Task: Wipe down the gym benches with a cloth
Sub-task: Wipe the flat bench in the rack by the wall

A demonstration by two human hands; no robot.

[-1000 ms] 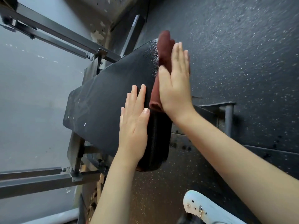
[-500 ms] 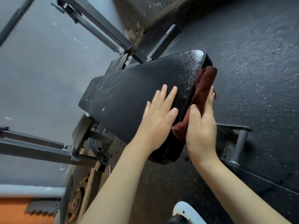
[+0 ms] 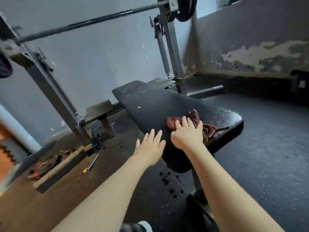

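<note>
Two hands over the black bench (image 3: 150, 101). Right hand (image 3: 187, 133) presses down on the dark red cloth (image 3: 194, 117), fingers curled over it, cloth bunched on the pad near its right edge. Left hand (image 3: 150, 146) flat, fingers spread, empty, at the pad's near left edge. Barbell (image 3: 93, 20) on rack behind.

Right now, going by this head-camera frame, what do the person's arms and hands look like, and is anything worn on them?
Both arms are bare from the frame's bottom edge to the fingertips: no sleeves, gloves, watch, bracelets or rings visible. The left hand and right hand have short, unpainted nails. No markings show on either forearm. The view is slightly motion-blurred, so fine detail cannot be ruled out.
</note>
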